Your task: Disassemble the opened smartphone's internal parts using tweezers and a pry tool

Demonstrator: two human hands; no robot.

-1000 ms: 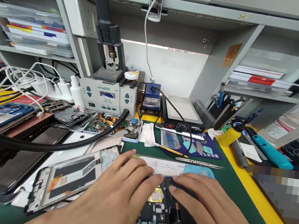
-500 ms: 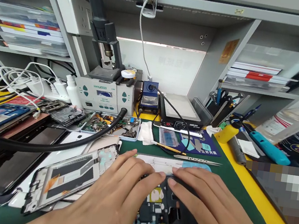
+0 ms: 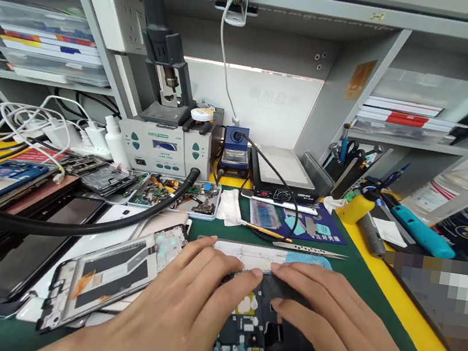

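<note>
Low in the middle of the head view lies an opened phone [image 3: 246, 327], its dark inner frame, small metal parts and a yellow patch exposed. My left hand [image 3: 187, 291] grips its left half, fingers over the far side and thumb at the near edge. My right hand [image 3: 335, 323] holds the right half the same way, its index finger bent down onto the dark inner surface. Behind the fingers, a flat white and blue piece [image 3: 268, 256] is partly covered. Left of my left hand rests a bare phone frame [image 3: 115, 278] with dark and orange patches.
Tweezers [image 3: 310, 250] and a gold-handled tool [image 3: 267, 231] lie beyond the phone. A thick black hose [image 3: 78, 233] crosses the left side over stacked phone parts. Behind stand a rework station [image 3: 164, 145], a soldering holder [image 3: 236, 149] and a hot plate [image 3: 284, 171]. A yellow bottle [image 3: 358, 207] stands right.
My right index finger has shifted slightly right and nearer over the phone's inner surface. The phone and my left hand are almost where they were.
</note>
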